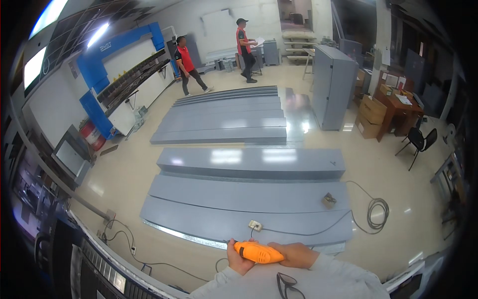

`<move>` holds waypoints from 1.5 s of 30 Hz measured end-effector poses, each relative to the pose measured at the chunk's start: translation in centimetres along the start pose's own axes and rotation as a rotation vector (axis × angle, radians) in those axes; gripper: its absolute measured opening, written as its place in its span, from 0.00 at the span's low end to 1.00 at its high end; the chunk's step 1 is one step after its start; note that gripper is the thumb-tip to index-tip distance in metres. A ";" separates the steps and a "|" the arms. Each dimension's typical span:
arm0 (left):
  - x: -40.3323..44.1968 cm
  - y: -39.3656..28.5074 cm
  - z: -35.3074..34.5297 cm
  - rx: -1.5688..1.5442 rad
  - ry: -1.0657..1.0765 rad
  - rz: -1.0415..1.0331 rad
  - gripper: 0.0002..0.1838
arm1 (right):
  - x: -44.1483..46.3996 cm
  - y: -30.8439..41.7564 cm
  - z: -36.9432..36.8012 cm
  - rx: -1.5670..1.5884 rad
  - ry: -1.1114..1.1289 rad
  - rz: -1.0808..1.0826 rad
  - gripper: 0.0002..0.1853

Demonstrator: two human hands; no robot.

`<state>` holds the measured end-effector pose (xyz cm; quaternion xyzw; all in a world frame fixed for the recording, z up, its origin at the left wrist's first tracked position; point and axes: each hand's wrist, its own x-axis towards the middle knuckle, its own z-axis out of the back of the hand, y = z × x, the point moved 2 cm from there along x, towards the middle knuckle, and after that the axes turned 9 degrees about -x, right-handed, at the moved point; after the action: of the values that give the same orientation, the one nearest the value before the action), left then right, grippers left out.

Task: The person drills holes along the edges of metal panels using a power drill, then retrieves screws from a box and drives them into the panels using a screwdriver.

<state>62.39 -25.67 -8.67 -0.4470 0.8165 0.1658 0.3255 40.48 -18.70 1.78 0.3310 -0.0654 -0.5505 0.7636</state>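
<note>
An orange electric drill (259,252) lies across the front of my body, its nose pointing left. My right hand (298,255) is closed round its rear end. At the nose end my left hand (238,259) grips the drill from below, with the fingers partly hidden behind the body. Just beyond the drill, a white power socket (255,225) with a plug in it rests on a long grey metal panel (298,226). A small box of parts (328,200) sits farther right on the panels.
Beyond lie a raised grey panel (249,162) and a stack of panels (219,119). A cable coil (377,214) is on the floor at right. A grey cabinet (331,87), a blue press (92,67) and two people in red vests (185,59) are farther back.
</note>
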 end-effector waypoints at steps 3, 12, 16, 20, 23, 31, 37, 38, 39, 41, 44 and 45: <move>-0.5 0.0 -0.3 -0.011 -0.001 -0.012 0.32 | -0.2 0.3 0.2 0.043 0.047 -0.034 0.40; -1.1 -0.1 -1.3 0.020 0.051 -0.075 0.30 | 1.2 -3.1 -0.2 0.871 0.348 -0.033 0.49; -1.3 -0.2 -2.0 0.075 0.078 -0.079 0.30 | 1.0 -2.5 0.2 0.929 0.372 -0.071 0.50; -1.6 -0.6 -1.9 0.052 0.090 -0.077 0.29 | 0.6 -1.9 0.2 0.867 0.261 -0.050 0.55; -1.7 -0.6 -1.9 0.063 0.059 -0.097 0.30 | 0.5 -2.1 -0.6 0.849 0.172 -0.049 0.52; -0.3 -2.3 -3.3 0.053 0.105 -0.163 0.30 | 0.3 0.5 0.5 0.189 -0.094 0.158 0.50; -1.0 -2.9 -6.7 0.104 0.134 -0.173 0.31 | 1.2 1.1 0.7 0.030 -0.250 0.162 0.45; -0.8 -2.9 -6.7 0.110 0.137 -0.165 0.31 | 1.0 1.4 1.3 0.015 -0.255 0.164 0.45; -0.7 -2.8 -6.6 0.115 0.138 -0.158 0.31 | 1.0 1.6 1.5 0.020 -0.226 0.134 0.45; -0.7 -2.6 -6.6 0.123 0.121 -0.163 0.31 | 1.0 1.7 1.7 0.028 -0.165 0.073 0.45; -0.3 -2.5 -6.5 0.123 0.127 -0.143 0.31 | 1.1 1.0 1.1 0.043 -0.147 0.015 0.46; -0.2 -2.4 -6.5 0.119 0.136 -0.130 0.31 | 1.0 1.0 1.1 0.051 -0.140 0.019 0.45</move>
<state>61.93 -30.51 -3.74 -0.4889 0.8145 0.0648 0.3056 41.11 -19.93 2.93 0.3104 -0.1358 -0.5631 0.7537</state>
